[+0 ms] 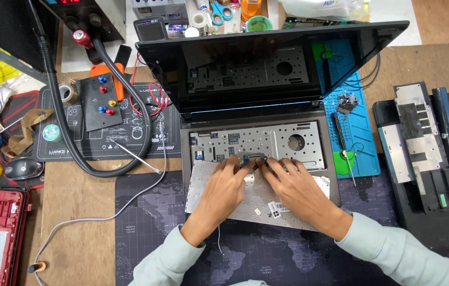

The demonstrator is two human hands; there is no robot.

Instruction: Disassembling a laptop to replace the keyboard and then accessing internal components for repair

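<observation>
We are pinching the ribbon connector (253,158) with left hand (223,186) and right hand (297,185), both fingertips together; tugging the flipped keyboard (256,204) risks tearing it.

Bright, even overhead light, soft shadows, sharp focus, slight wide-angle bending at edges.

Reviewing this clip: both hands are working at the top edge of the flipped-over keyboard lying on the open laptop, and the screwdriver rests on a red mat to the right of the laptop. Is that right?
Not quite. The head view shows the screwdriver on a blue mat, not a red one. The rest holds: the left hand and right hand work at the top edge of the flipped keyboard on the open laptop.
</observation>
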